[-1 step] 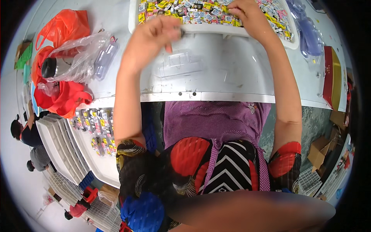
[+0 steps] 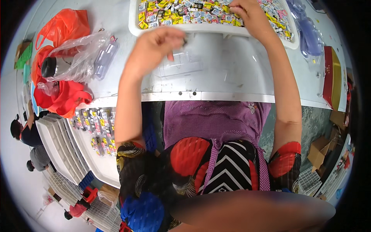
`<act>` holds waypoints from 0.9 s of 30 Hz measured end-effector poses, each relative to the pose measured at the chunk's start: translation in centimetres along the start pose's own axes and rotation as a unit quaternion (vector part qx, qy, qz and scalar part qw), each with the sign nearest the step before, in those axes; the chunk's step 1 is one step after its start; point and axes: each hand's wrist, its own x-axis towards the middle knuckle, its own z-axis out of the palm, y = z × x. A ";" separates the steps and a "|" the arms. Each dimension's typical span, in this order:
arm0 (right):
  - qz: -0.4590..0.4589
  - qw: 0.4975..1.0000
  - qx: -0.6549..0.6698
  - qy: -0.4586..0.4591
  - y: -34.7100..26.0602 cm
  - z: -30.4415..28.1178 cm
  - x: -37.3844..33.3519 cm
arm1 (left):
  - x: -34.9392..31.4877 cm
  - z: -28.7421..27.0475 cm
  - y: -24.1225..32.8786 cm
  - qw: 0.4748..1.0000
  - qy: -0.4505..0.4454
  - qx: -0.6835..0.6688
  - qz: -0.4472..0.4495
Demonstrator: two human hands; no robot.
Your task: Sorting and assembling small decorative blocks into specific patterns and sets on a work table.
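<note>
My left hand (image 2: 156, 48) is over the table just in front of the white tray (image 2: 216, 28), its fingers closed and a little blurred. At its fingertips shows a small dark piece (image 2: 184, 42), too blurred to tell its kind. Beneath and to the right of that hand, a clear plastic blister shell (image 2: 181, 65) lies on the table. My right hand (image 2: 249, 17) reaches over the tray with thumb and fingers pinched together; what they grip, if anything, I cannot make out. Many small printed blocks (image 2: 201, 15) in yellow, white, black and pink fill the tray.
Red bags (image 2: 63, 29), a clear bag holding a dark-lidded bottle (image 2: 49, 67) and clear shells (image 2: 106, 60) lie at left. More plastic shells (image 2: 311, 36) and a red-gold box (image 2: 332, 79) are at right. Lower left, another tray (image 2: 102, 170) bears filled packs, near stacked trays (image 2: 62, 147).
My left hand has drawn slightly toward me and to the right, away from the tray's rim, with the dark piece at its fingertips. My right hand has barely shifted.
</note>
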 end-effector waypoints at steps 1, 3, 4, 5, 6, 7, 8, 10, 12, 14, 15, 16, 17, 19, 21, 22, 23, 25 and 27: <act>-0.038 0.999 0.010 0.030 0.2 0.1 0.4 | -1.3 0.5 -0.7 0.999 -0.024 0.014 -0.017; -0.070 0.996 0.011 0.061 1.7 0.9 1.0 | -2.2 2.0 -2.4 0.998 -0.057 0.024 -0.030; -0.153 0.946 0.266 0.100 1.7 1.8 1.6 | -2.6 2.8 -2.8 0.995 -0.049 0.082 0.006; -0.224 0.826 0.499 0.132 1.9 2.2 1.8 | -2.8 3.5 -2.9 0.988 -0.041 0.140 0.042; -0.224 0.828 0.497 0.133 2.4 1.5 1.3 | -2.9 4.1 -2.9 0.990 -0.036 0.138 -0.010; -0.139 0.948 0.242 0.155 0.6 0.5 1.2 | -3.2 4.0 -3.3 0.990 -0.026 0.138 -0.014; -0.035 0.983 -0.050 0.173 -0.8 -1.2 0.2 | -2.9 4.5 -3.6 0.981 -0.021 0.191 0.032; 0.012 0.987 -0.010 0.159 -1.4 -0.7 -1.7 | -2.9 4.6 -3.7 0.966 -0.003 0.249 0.071; 0.064 0.989 0.056 0.124 -3.4 0.2 -4.1 | -3.1 4.6 -3.6 0.967 0.004 0.244 0.079; 0.117 0.982 0.136 0.052 -7.3 1.8 -6.7 | -3.3 4.0 -3.3 0.961 -0.010 0.267 0.068; 0.172 0.968 0.181 0.002 -8.6 2.6 -7.9 | -3.1 3.9 -3.1 0.955 -0.026 0.289 0.065; 0.178 0.961 0.213 0.001 -9.2 3.6 -9.1 | -2.9 4.2 -3.1 0.955 -0.030 0.287 0.068; 0.183 0.952 0.246 -0.001 -9.3 4.9 -10.1 | -2.7 4.5 -3.2 0.955 -0.034 0.283 0.087; 0.200 0.950 0.239 0.008 -9.6 6.8 -11.0 | -2.6 4.9 -3.4 0.954 -0.039 0.279 0.106; 0.216 0.948 0.234 0.016 -10.1 8.0 -11.5 | -2.7 5.1 -3.4 0.955 -0.039 0.275 0.102; 0.174 0.971 0.159 0.033 -10.3 8.5 -11.6 | -2.9 5.1 -3.6 0.955 -0.040 0.275 0.101; 0.131 0.987 0.084 0.049 -10.4 8.8 -11.6 | -3.1 5.2 -3.7 0.956 -0.019 0.272 0.106; 0.135 0.987 0.070 0.056 -10.8 9.1 -11.8 | -3.4 5.1 -3.9 0.957 0.000 0.268 0.110; 0.140 0.987 0.054 0.063 -10.9 9.3 -11.9 | -3.6 4.8 -4.1 0.958 -0.001 0.258 0.129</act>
